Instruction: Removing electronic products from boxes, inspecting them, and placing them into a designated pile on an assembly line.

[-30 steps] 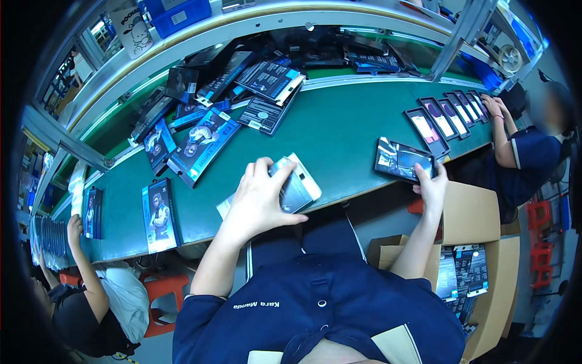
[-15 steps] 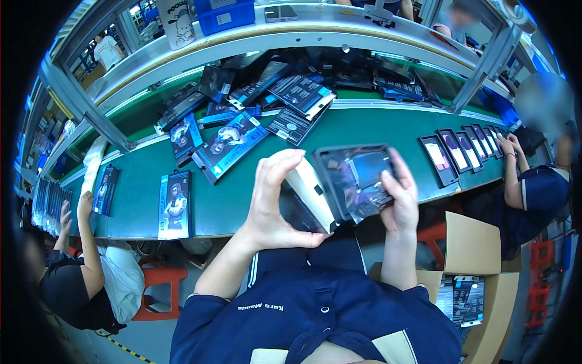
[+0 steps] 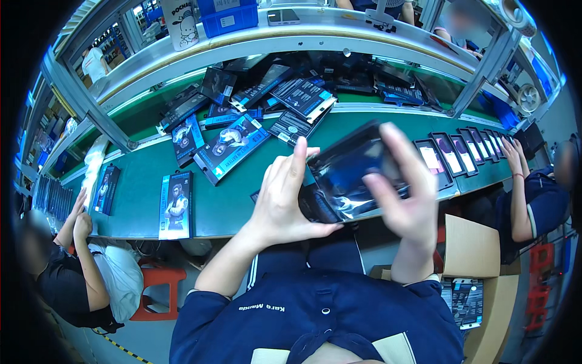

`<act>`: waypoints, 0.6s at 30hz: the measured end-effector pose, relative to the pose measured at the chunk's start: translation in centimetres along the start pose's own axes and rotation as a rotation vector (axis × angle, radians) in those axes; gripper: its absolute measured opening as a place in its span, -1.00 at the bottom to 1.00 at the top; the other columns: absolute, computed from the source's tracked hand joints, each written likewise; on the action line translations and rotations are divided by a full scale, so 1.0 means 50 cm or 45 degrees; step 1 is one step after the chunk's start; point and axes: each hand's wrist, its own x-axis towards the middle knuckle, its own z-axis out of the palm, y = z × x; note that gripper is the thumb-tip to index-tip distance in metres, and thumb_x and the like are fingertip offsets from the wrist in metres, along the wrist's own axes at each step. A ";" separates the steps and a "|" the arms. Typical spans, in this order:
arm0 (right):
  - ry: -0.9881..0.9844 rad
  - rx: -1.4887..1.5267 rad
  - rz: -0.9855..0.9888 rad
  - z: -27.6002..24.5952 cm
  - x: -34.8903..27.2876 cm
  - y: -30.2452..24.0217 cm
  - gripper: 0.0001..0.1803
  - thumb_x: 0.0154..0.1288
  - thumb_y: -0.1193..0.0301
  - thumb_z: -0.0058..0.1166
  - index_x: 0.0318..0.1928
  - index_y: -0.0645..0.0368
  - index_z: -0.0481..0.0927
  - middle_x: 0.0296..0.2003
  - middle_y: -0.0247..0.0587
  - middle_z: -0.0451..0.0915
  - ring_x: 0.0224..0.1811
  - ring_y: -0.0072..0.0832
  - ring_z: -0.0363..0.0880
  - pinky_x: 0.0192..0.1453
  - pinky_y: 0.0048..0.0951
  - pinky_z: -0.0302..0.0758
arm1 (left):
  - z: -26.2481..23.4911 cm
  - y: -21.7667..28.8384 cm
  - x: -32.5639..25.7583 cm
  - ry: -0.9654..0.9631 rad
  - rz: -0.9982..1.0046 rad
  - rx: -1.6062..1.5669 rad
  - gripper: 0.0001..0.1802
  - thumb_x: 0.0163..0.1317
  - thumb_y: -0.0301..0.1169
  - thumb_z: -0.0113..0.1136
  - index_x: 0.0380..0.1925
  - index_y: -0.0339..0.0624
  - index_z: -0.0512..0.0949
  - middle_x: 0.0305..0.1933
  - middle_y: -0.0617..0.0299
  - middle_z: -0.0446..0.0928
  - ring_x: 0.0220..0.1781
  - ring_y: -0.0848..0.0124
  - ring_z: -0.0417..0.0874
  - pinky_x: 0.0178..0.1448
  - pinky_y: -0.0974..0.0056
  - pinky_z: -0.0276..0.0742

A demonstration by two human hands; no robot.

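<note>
Over the near edge of the table I have a black box (image 3: pixel 345 182) with a shiny clear plastic face, tilted. My left hand (image 3: pixel 280 203) grips its left side, thumb at the lower edge and fingers up along the far side. At the right side, my right hand (image 3: pixel 412 191) holds the box, with its thumb over the plastic face and its fingers along the edge, slightly blurred. What lies behind the plastic is too dark to make out. Left of my hands, a flat printed box (image 3: pixel 176 205) lies on the green table (image 3: pixel 236 212).
Printed boxes (image 3: pixel 233 145) lie heaped at the back beneath a shelf (image 3: pixel 242 45). Open black trays (image 3: pixel 431 161) line up at the right, beside a co-worker (image 3: pixel 530 194). Another co-worker (image 3: pixel 73 267) sits left. A cardboard carton (image 3: pixel 473 249) stands at my right.
The cream-edged part and the black part, held apart like an opened cover before, now lie together. My right hand has shifted slightly right, and the box has turned.
</note>
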 end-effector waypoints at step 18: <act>0.349 0.511 0.051 0.205 -0.060 0.054 -0.86 0.34 0.55 0.10 -0.12 0.31 0.58 -0.11 -0.03 0.62 -0.10 -0.29 0.63 0.07 -0.38 0.54 | 0.025 0.008 -0.027 0.774 -0.602 -1.299 -0.60 0.23 -0.55 0.32 -0.18 -0.13 0.22 0.05 -0.02 0.48 -0.01 0.39 0.56 0.13 0.31 0.50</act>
